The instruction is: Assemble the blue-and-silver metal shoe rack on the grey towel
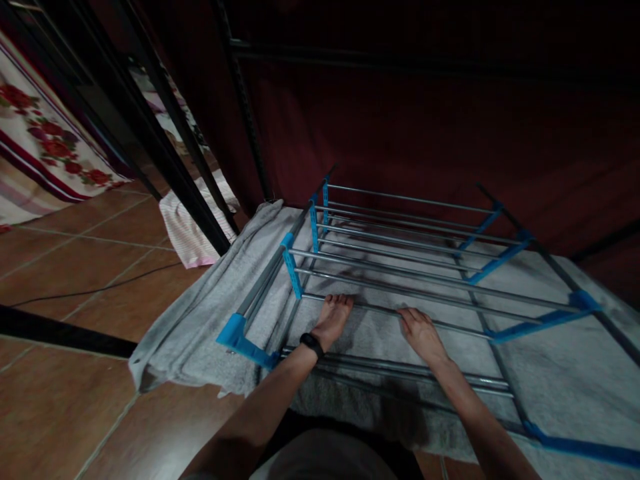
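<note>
A rack of grey metal tubes and blue plastic brackets, which looks like a shoe rack point(435, 280), lies on a grey towel-like cloth point(200, 327). My left hand point(336, 319), with a black band point(312, 345) on its wrist, curls its fingers over a thin metal rod point(376, 308). The same rod is under the curled fingers of my right hand point(421, 335), a short way to the right. That rod runs between a left blue bracket point(293, 273) and a right blue bracket point(543, 325). Nearer my body, more metal tubes point(400, 367) pass below both forearms.
A dark red curtain point(410, 133) hangs behind the rack. Black metal posts point(155, 133) stand to the left. A striped cloth point(185, 230) and a thin black cable point(100, 291) lie on the tiled floor point(65, 400). A flowered cloth point(55, 143) hangs at far left.
</note>
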`<state>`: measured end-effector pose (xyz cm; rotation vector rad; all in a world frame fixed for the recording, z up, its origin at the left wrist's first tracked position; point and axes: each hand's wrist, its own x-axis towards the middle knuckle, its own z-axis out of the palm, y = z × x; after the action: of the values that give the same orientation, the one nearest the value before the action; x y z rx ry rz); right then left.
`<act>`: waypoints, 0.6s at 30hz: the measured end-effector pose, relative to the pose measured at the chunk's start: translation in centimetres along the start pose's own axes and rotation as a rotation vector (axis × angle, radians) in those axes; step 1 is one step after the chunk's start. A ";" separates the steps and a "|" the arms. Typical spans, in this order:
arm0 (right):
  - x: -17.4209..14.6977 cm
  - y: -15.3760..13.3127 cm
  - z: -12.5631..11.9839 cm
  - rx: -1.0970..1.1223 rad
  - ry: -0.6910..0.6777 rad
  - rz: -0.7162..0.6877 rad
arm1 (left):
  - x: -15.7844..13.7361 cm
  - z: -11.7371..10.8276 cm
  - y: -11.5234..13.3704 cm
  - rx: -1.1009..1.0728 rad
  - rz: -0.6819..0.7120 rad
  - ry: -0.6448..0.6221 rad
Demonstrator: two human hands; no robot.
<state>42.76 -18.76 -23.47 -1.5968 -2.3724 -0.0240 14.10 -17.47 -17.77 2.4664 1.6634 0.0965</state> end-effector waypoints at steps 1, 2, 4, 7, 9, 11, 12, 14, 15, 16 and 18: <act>0.0 0.0 0.1 0.002 -0.001 0.001 | 0.0 0.0 0.0 0.004 0.001 -0.002; 0.0 0.0 0.1 0.004 -0.004 0.002 | -0.1 0.0 -0.1 0.008 0.001 -0.005; 0.1 0.1 0.2 0.009 -0.009 0.006 | -0.2 -0.1 -0.1 0.008 0.005 -0.008; 0.2 0.1 0.3 0.021 -0.019 0.006 | -0.4 -0.2 -0.2 0.006 0.022 0.004; 0.2 0.2 0.3 0.027 -0.020 0.006 | -0.6 -0.3 -0.2 0.009 0.036 0.016; 0.2 0.2 0.3 0.029 -0.019 0.010 | -0.6 -0.4 -0.1 0.011 0.040 0.019; 0.2 0.2 0.2 0.031 -0.020 0.013 | -0.5 -0.4 -0.1 0.011 0.040 0.018; 0.2 0.2 0.2 0.036 -0.027 0.015 | -0.4 -0.4 -0.2 0.012 0.034 0.008; 0.2 0.3 0.1 0.039 -0.030 0.014 | -0.3 -0.4 -0.2 0.010 0.030 -0.003; 0.2 0.3 0.1 0.042 -0.033 0.012 | -0.3 -0.4 -0.2 0.009 0.024 -0.017; 0.2 0.4 0.1 0.047 -0.032 0.007 | -0.2 -0.4 -0.3 0.005 0.016 -0.040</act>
<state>42.99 -18.39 -23.51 -1.5955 -2.3733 0.0596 13.68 -17.45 -17.41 2.4688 1.6300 0.0444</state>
